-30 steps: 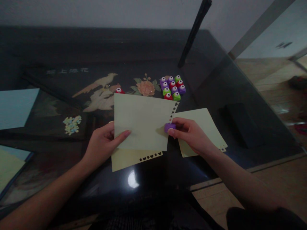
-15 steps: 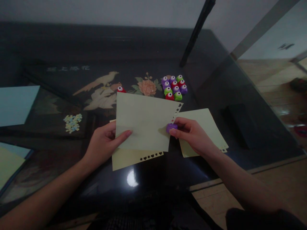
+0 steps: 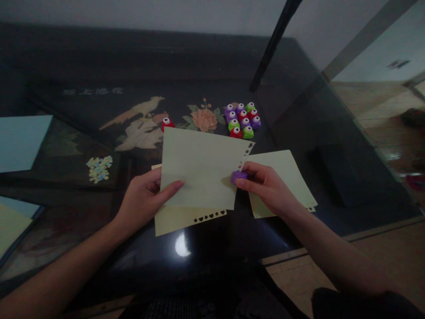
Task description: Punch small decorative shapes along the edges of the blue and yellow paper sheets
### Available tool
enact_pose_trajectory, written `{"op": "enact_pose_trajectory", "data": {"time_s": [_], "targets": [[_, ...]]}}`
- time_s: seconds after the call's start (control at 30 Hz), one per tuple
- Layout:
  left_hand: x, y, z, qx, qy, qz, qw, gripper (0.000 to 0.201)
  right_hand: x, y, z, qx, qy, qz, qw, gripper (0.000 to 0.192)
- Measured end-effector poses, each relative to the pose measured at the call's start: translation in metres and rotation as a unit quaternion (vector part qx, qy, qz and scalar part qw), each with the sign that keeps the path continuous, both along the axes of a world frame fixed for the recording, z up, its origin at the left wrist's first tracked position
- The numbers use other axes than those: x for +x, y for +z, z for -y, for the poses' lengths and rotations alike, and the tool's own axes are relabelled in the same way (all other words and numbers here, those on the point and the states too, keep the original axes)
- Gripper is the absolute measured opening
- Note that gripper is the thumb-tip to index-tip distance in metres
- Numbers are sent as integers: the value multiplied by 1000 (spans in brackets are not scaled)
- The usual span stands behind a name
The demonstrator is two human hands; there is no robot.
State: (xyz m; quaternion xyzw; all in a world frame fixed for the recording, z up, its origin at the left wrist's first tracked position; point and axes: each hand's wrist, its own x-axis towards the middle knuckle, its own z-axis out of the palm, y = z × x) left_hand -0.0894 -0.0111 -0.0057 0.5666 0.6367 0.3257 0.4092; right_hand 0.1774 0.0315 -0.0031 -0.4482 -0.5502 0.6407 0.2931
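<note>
The purple punch point(image 3: 238, 177) sits on the right edge of the top yellow sheet point(image 3: 199, 166), mid-table, pinched between thumb and fingers of the right hand point(image 3: 265, 186), placing it in line with the cut-outs already along that edge. The left hand point(image 3: 146, 199) grips the sheet's left edge, thumb on top, fingers beneath, steadying it. A punched sheet point(image 3: 186, 219) lies underneath; spare punches point(image 3: 242, 119) cluster farther off. Compared with a second ago, the punch has shifted slightly right.
</note>
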Motion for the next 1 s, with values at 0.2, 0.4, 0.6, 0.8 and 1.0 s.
{"op": "enact_pose_trajectory", "data": {"time_s": [0.2, 0.4, 0.6, 0.8, 1.0], "targets": [[0, 0, 1, 3, -6, -17, 1000, 24, 0, -4, 1, 1, -5, 0, 1000, 23], [1, 1, 1, 5, 3, -4, 1000, 22, -1, -5, 2, -12, -18, -19, 1000, 23], [-2, -2, 1, 31, -18, 2, 999, 22, 2, -6, -1, 12, -8, -13, 1000, 21], [-2, -4, 1, 41, -39, 29, 998, 22, 4, -9, -3, 11, -5, -11, 1000, 22], [-3, -7, 0, 29, -20, 59, 998, 23, 4, -4, -2, 4, -10, 3, 1000, 25]]}}
